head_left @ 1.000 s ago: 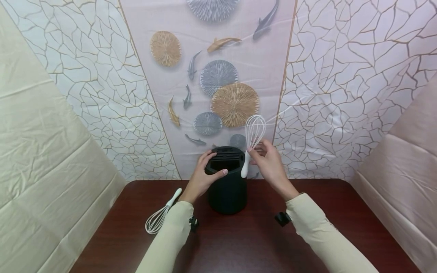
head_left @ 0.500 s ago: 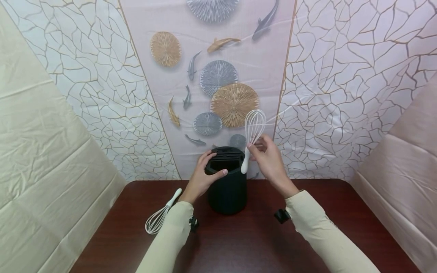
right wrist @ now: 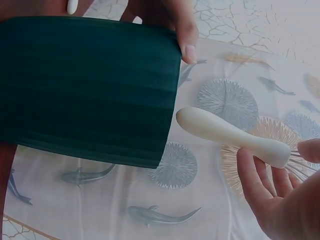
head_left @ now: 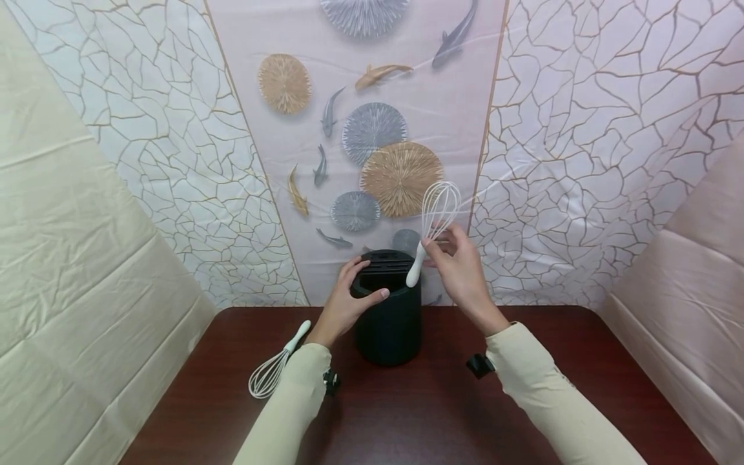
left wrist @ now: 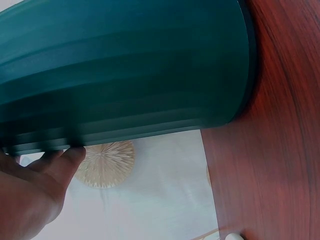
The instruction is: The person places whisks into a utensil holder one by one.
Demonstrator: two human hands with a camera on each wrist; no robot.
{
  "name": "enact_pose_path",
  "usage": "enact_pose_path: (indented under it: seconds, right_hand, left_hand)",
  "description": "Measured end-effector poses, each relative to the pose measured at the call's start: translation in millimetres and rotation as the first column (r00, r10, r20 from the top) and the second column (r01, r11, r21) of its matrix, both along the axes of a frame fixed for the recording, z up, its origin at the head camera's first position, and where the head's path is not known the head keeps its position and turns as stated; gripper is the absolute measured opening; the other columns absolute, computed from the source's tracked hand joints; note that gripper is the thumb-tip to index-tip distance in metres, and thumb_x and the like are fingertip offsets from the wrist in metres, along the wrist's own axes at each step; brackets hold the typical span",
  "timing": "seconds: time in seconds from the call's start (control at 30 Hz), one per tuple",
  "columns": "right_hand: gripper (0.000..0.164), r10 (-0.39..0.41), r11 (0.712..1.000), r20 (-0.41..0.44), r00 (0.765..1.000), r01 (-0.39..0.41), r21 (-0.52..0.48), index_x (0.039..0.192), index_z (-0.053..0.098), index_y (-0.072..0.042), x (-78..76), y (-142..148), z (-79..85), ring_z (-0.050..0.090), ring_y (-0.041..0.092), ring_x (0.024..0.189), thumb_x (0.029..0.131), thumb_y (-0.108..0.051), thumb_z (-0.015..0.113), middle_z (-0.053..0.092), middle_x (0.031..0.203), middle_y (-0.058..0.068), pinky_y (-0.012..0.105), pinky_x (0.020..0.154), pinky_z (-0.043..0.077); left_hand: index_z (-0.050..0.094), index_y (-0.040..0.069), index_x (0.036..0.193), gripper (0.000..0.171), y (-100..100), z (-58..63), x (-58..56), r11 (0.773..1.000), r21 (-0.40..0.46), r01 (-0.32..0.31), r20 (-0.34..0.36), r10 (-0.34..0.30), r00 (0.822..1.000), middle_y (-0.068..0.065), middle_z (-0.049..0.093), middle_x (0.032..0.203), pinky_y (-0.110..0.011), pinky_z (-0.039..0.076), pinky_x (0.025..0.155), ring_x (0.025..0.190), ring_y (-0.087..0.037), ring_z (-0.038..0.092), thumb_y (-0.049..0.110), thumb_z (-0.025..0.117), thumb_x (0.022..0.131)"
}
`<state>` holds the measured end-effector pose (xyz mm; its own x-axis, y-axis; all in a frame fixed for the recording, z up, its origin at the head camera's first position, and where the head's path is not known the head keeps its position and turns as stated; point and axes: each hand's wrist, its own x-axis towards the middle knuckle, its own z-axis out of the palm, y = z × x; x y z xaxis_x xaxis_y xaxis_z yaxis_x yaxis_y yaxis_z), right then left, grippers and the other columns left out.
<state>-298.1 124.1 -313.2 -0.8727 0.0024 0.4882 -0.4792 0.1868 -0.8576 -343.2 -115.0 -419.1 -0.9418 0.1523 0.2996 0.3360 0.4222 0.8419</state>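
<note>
A dark green, ribbed utensil holder (head_left: 388,332) stands upright on the table, with slots and a wider opening in its top. My left hand (head_left: 341,307) grips it by the upper left side, thumb at the front rim; the left wrist view shows fingers (left wrist: 70,162) against its ribbed wall (left wrist: 130,75). With my right hand (head_left: 463,274) I pinch a white whisk (head_left: 415,268) where handle meets wires. Its wires point up, and the handle end overlaps the holder's right rim in the head view. The right wrist view shows the handle (right wrist: 225,131) tilted, its end just beyond the rim.
Another white whisk (head_left: 299,336) lies on the dark red table (head_left: 407,413) to the left of the holder, beside my left forearm. Behind the table hangs a patterned cloth (head_left: 372,71) with fish. Beige cloth walls (head_left: 70,258) close in both sides.
The right hand has raised the whisk a little and tilted it, so the handle end now leans further left over the holder's rim. The left hand and holder stay put.
</note>
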Motion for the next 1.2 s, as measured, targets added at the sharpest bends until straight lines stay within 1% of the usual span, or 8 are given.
enact_pose_path:
  seconds: [0.1, 0.37, 0.6, 0.8, 1.03, 1.2]
  right_hand:
    - [0.048, 0.005, 1.000, -0.004, 1.000, -0.005, 0.003, 0.150, 0.047, 0.002, -0.6, -2, -0.2, 0.068, 0.036, 0.118, 0.108, -0.015, 0.063, 0.064, 0.135, 0.024, 0.046, 0.089, 0.062]
    - [0.045, -0.025, 0.999, 0.007, 1.000, 0.025, 0.031, 0.147, 0.047, 0.002, -6.0, -11, -6.7, 0.070, 0.036, 0.114, 0.107, -0.010, 0.063, 0.064, 0.133, 0.023, 0.038, 0.086, 0.063]
    - [0.042, -0.016, 0.999, 0.026, 1.000, 0.015, 0.042, 0.144, 0.048, 0.005, -12.6, -16, -21.0, 0.070, 0.040, 0.110, 0.106, -0.007, 0.062, 0.065, 0.131, 0.026, 0.043, 0.085, 0.063]
    - [0.048, -0.008, 0.997, 0.052, 0.999, 0.004, 0.072, 0.150, 0.044, 0.004, -16.8, -17, -32.3, 0.069, 0.038, 0.113, 0.107, -0.007, 0.061, 0.064, 0.134, 0.026, 0.043, 0.086, 0.063]
    - [0.055, 0.013, 0.995, 0.073, 0.997, -0.020, 0.095, 0.153, 0.037, 0.003, -17.1, -18, -36.2, 0.067, 0.039, 0.117, 0.104, -0.002, 0.063, 0.060, 0.142, 0.025, 0.043, 0.087, 0.062]
    - [0.060, -0.002, 0.991, 0.075, 0.997, -0.008, 0.136, 0.154, 0.032, 0.002, -17.8, -18, -38.9, 0.065, 0.038, 0.121, 0.103, -0.003, 0.063, 0.060, 0.143, 0.025, 0.048, 0.092, 0.061]
  left_hand:
    - [0.047, 0.031, 0.159, 0.085, 0, -0.5, -0.2, 1.000, 0.001, -0.003, 0.001, 0.003, 1.000, 0.014, 0.025, 0.170, -0.064, 0.027, 0.122, 0.157, -0.025, 0.026, 0.061, 0.082, 0.086]
    - [0.048, 0.032, 0.158, 0.086, 0, -0.3, 0.0, 1.000, -0.005, -0.003, -0.001, 0.003, 1.000, 0.015, 0.025, 0.170, -0.063, 0.028, 0.122, 0.156, -0.026, 0.027, 0.063, 0.081, 0.085]
    - [0.048, 0.033, 0.158, 0.085, 0, -0.2, 0.4, 1.000, -0.007, -0.013, 0.000, 0.013, 1.000, 0.014, 0.026, 0.170, -0.063, 0.028, 0.122, 0.155, -0.026, 0.028, 0.063, 0.082, 0.085]
    - [0.048, 0.032, 0.158, 0.085, 1, 1.2, 1.1, 1.000, -0.003, -0.009, -0.003, 0.009, 1.000, 0.013, 0.027, 0.169, -0.062, 0.029, 0.122, 0.155, -0.026, 0.030, 0.062, 0.082, 0.085]
    - [0.049, 0.031, 0.158, 0.085, 1, 0.8, 1.5, 1.000, -0.004, -0.013, -0.004, 0.013, 1.000, 0.013, 0.027, 0.169, -0.061, 0.029, 0.122, 0.155, -0.025, 0.030, 0.061, 0.082, 0.086]
    - [0.048, 0.031, 0.158, 0.085, 2, 1.9, 0.5, 1.000, -0.008, -0.014, -0.002, 0.014, 1.000, 0.011, 0.027, 0.170, -0.060, 0.029, 0.123, 0.155, -0.025, 0.030, 0.061, 0.082, 0.086]
